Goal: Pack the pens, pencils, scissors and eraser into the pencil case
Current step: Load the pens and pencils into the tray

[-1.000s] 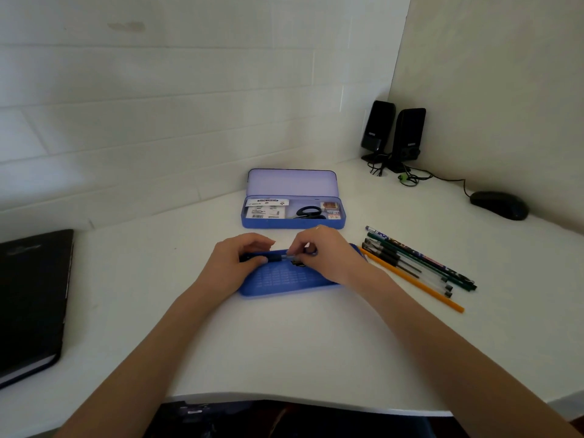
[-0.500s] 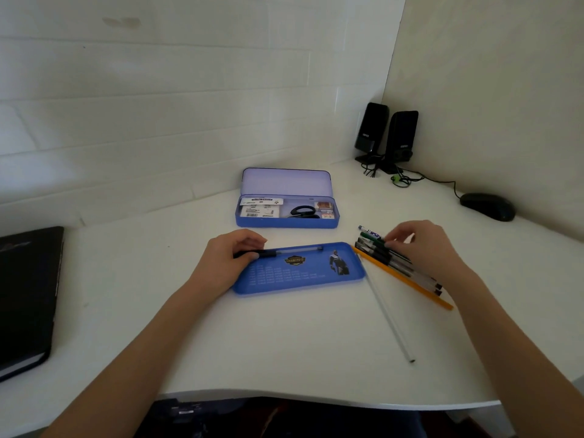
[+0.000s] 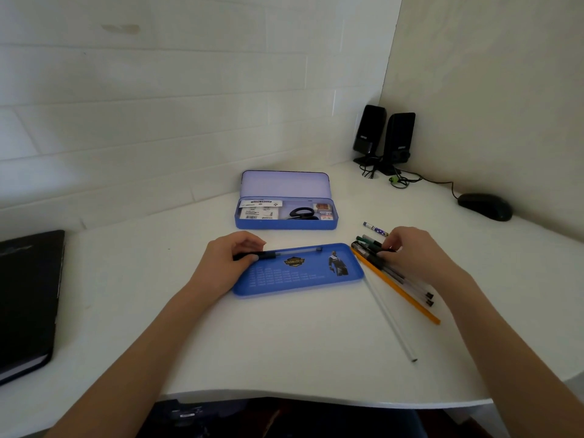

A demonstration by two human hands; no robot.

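Observation:
An open blue pencil case (image 3: 286,224) stands at the back of the desk; black scissors (image 3: 301,213), a small eraser (image 3: 325,211) and paper labels lie inside it. In front of it lies a blue inner tray (image 3: 300,276). A clear pen with a black cap (image 3: 284,252) lies along the tray's far edge, and my left hand (image 3: 229,263) grips its capped end. My right hand (image 3: 414,251) pinches a dark pen in a bundle of pens (image 3: 373,248) right of the tray. An orange pencil (image 3: 401,294) and a white pencil (image 3: 392,324) lie beside the bundle.
A black notebook (image 3: 28,298) lies at the desk's left edge. Two black speakers (image 3: 384,137) with cables stand in the back corner, and a black mouse (image 3: 485,206) sits at the right by the wall. The desk's front edge curves just below my forearms.
My right hand left the clear pen on the tray and moved right to the pen bundle, where it now pinches a dark pen. My left hand stayed on the capped end.

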